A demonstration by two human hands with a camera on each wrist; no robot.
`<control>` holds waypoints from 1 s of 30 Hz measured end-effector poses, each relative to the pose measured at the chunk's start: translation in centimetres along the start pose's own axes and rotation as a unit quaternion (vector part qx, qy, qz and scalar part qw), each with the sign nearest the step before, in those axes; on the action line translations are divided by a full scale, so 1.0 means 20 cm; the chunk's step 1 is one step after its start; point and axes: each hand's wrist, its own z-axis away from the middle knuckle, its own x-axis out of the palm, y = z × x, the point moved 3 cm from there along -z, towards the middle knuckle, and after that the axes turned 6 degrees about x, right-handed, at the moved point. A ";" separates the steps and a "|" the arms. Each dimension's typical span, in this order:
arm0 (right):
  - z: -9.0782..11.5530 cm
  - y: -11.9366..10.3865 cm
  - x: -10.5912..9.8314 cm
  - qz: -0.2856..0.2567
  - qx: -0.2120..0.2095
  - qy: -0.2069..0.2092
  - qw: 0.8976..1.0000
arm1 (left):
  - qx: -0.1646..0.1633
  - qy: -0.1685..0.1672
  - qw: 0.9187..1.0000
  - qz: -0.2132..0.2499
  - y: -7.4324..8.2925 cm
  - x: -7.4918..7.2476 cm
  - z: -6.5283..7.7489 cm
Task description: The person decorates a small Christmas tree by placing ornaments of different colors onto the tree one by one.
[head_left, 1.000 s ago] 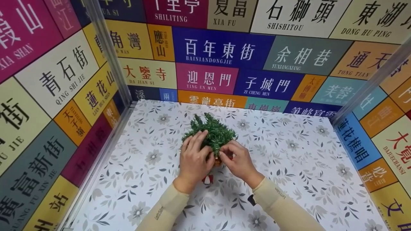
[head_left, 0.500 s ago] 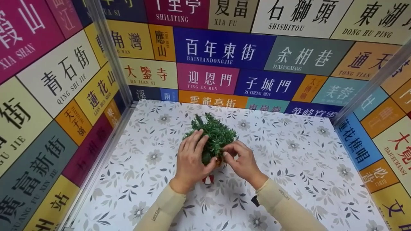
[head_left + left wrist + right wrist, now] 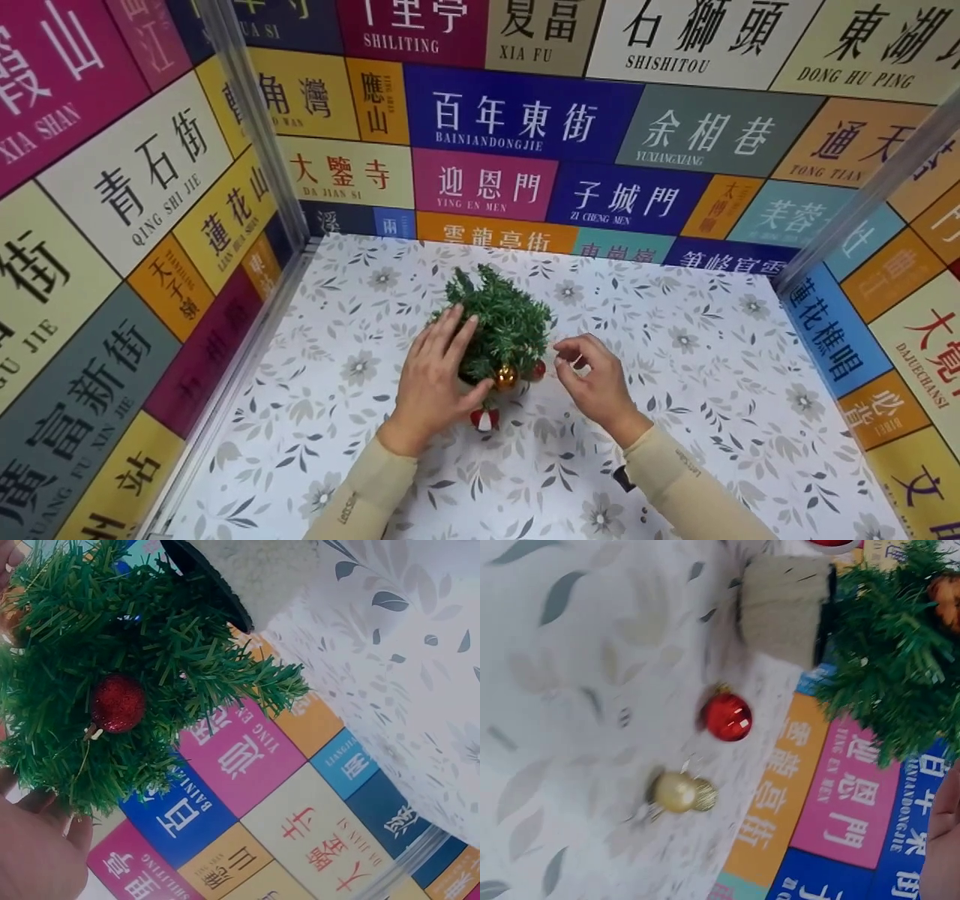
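A small artificial Christmas tree [image 3: 502,322] stands in the middle of the table on a cloth-wrapped base [image 3: 784,611]. My left hand [image 3: 433,375] rests against its left side, fingers spread along the branches. A shiny gold ball ornament [image 3: 507,376] sits at the tree's lower front. To the right, apart from the branches, is my right hand [image 3: 598,381], its fingers loosely bent and nothing visible in them. A red ball [image 3: 538,370] shows at the lower right edge of the tree. In the left wrist view a glittery red ball [image 3: 118,703] hangs among the branches.
A red-and-white ornament [image 3: 484,418] lies in front of the tree. In the right wrist view, a shiny red ball [image 3: 727,717] and pale gold ornaments [image 3: 676,792] lie on the floral tabletop [image 3: 360,450]. Sign-printed walls [image 3: 525,105] enclose the table at the back and sides.
My right hand has let go at the tree's lower front and drawn away to the right, uncovering the gold ball. My left hand has shifted slightly left and its fingers have spread.
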 end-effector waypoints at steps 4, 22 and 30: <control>0.03 0.07 -0.03 0.026 0.037 -0.013 0.999 | 0.000 0.011 1.000 0.005 0.00 0.00 0.00; 0.22 0.51 -0.14 0.126 0.217 -0.060 0.966 | -0.016 0.010 1.000 -0.004 -0.01 0.01 0.01; 0.25 0.55 -0.06 0.172 0.255 -0.103 0.946 | -0.029 0.005 1.000 -0.009 -0.01 0.02 0.00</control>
